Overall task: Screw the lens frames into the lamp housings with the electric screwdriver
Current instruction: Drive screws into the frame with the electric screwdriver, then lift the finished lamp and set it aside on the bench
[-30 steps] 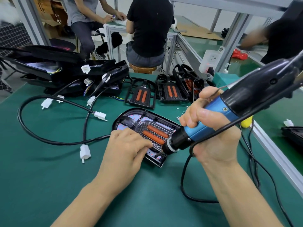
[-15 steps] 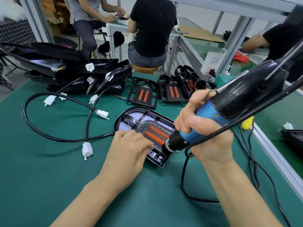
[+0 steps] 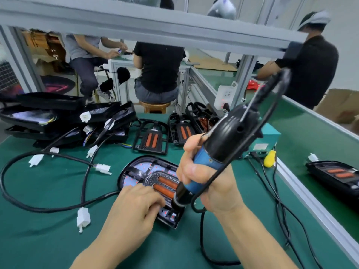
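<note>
A black oval lamp housing (image 3: 136, 167) lies on the green mat, with a lens frame (image 3: 155, 176) carrying two orange strips set inside it. My left hand (image 3: 134, 208) rests on the housing's near edge with fingers curled, pressing it down. My right hand (image 3: 206, 181) grips the blue and black electric screwdriver (image 3: 223, 146), which stands steeply over the housing. Its black nose (image 3: 179, 199) points down at the near right corner of the housing; the bit tip is hidden.
Loose lens frames (image 3: 150, 139) stand behind the housing, and stacked black housings (image 3: 64, 121) with cables and white connectors (image 3: 83, 217) fill the left. A teal box (image 3: 268, 138) and an aluminium rail (image 3: 314, 204) border the right. Three people work beyond the bench.
The screwdriver has tilted from a shallow slant to nearly upright, its nose shifting toward the housing's near right corner. The view has lifted. My left hand stays on the housing.
</note>
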Motion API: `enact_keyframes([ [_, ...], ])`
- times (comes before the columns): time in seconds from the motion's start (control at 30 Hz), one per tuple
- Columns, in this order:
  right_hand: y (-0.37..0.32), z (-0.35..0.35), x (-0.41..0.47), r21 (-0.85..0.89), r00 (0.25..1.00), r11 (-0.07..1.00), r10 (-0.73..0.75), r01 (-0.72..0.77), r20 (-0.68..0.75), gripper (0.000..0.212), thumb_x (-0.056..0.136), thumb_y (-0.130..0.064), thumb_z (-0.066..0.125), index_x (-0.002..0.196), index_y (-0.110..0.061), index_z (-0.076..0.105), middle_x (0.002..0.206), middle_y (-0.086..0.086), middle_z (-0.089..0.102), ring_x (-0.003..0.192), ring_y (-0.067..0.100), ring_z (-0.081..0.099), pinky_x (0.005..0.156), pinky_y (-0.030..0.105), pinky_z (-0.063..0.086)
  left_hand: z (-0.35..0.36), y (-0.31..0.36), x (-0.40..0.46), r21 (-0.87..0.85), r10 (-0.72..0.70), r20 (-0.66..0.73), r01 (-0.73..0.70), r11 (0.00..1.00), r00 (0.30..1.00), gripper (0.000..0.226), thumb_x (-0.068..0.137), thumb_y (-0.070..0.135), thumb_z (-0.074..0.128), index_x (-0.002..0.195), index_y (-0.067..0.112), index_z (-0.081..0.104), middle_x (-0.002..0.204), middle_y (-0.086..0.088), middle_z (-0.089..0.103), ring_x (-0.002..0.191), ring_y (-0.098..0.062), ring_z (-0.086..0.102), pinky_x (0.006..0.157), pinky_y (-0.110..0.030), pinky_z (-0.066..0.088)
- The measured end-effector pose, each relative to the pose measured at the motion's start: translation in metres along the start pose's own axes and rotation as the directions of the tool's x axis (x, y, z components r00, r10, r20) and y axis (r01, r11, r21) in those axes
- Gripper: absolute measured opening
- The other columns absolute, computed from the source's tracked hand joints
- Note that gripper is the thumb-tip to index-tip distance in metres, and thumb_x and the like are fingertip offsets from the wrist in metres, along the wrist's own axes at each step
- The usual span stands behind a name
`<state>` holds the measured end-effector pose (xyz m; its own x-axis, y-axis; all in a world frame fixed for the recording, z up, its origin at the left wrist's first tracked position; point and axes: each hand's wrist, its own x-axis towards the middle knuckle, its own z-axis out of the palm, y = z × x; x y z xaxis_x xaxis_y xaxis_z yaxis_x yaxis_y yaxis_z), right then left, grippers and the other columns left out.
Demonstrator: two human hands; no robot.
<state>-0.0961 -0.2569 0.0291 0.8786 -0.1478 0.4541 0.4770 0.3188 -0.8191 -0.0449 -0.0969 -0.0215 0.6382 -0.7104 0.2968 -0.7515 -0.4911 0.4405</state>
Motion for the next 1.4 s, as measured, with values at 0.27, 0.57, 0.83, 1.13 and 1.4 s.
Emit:
enact_keyframes([
  [0.27,-0.029,-0.016,0.010,-0.062,0.970,0.996,-0.083,0.070,-0.228,0.018,0.063,-0.015,0.068,0.078,-0.025,0.064,0.056,-0.001,0.052,0.049,0.016,0.048,0.054,0.027,0.044,-0.018,0.000,0.028,-0.012,0.018,0.206,-0.016,1.000,0.978,0.013,0.092,0.026,0.056,0.089,0.035,0.065,0.077,0.024,0.053,0.074,0.014,0.043,0.072,-0.008,0.034],
  [0.57,-0.062,-0.060,0.019,-0.368,0.819,0.840,0.145,-0.399,-0.556,0.022,0.074,-0.021,0.082,0.075,-0.014,0.061,0.054,-0.003,0.054,0.045,0.011,0.049,0.044,0.017,0.041,0.010,0.066,0.095,0.226,0.073,0.088,-0.091,0.970,0.993,0.019,0.087,0.016,0.053,0.100,0.026,0.063,0.099,0.009,0.057,0.100,-0.015,0.054,0.080,-0.026,0.042],
  [0.83,-0.046,-0.131,-0.015,-0.655,0.661,0.095,0.110,-0.750,-0.742,0.050,0.072,-0.065,0.068,0.064,-0.018,0.051,0.059,-0.001,0.056,0.056,0.018,0.050,0.050,0.027,0.037,0.091,0.104,0.120,0.482,0.178,0.322,-0.323,0.814,0.930,0.025,0.079,-0.004,0.052,0.100,0.007,0.062,0.103,-0.015,0.064,0.104,-0.033,0.054,0.089,-0.037,0.033],
  [1.13,-0.016,-0.154,-0.033,-0.549,0.594,-0.434,0.039,-0.714,-0.803,0.055,0.080,-0.076,0.050,0.088,-0.021,0.052,0.100,0.001,0.064,0.091,0.024,0.061,0.065,0.028,0.040,0.079,0.108,0.105,0.486,0.212,0.277,-0.327,0.810,0.937,0.021,0.085,0.009,0.055,0.103,0.009,0.065,0.111,-0.013,0.056,0.110,-0.031,0.043,0.099,-0.044,0.027],
  [1.4,-0.012,-0.158,-0.031,-0.531,0.625,-0.591,0.058,-0.607,-0.779,0.055,0.082,-0.078,0.044,0.070,-0.024,0.043,0.090,-0.002,0.053,0.078,0.021,0.053,0.053,0.024,0.035,0.003,0.042,0.056,0.016,0.055,-0.428,-0.053,0.998,0.902,0.009,0.077,0.016,0.066,0.077,0.021,0.073,0.089,0.010,0.067,0.091,-0.019,0.057,0.078,-0.035,0.045],
])
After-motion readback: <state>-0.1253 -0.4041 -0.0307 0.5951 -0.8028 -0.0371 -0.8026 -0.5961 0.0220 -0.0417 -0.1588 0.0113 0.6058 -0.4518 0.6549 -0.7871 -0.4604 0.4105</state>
